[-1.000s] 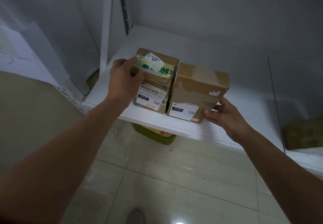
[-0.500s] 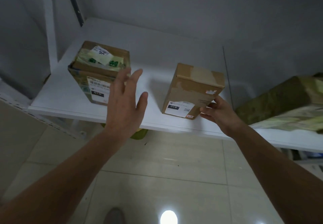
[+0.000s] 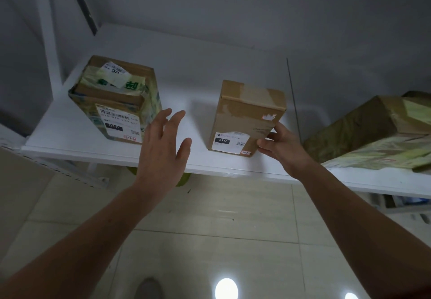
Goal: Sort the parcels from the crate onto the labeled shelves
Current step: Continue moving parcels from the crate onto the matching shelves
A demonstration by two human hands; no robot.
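Shelf (image 3: 70, 145): both boxes stand near its front edge, 010 labels outward, presumably for checking. Taped box (image 3: 116, 98) at its left end; plain box (image 3: 245, 117) mid-shelf, my right hand (image 3: 279, 145) gripping its corner. My left hand (image 3: 163, 145) spread, empty.

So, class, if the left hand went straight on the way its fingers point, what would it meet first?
Probably no box: the left hand points into the gap between the taped box and the plain box, so the bare shelf or the wall behind comes first; depth is unclear.
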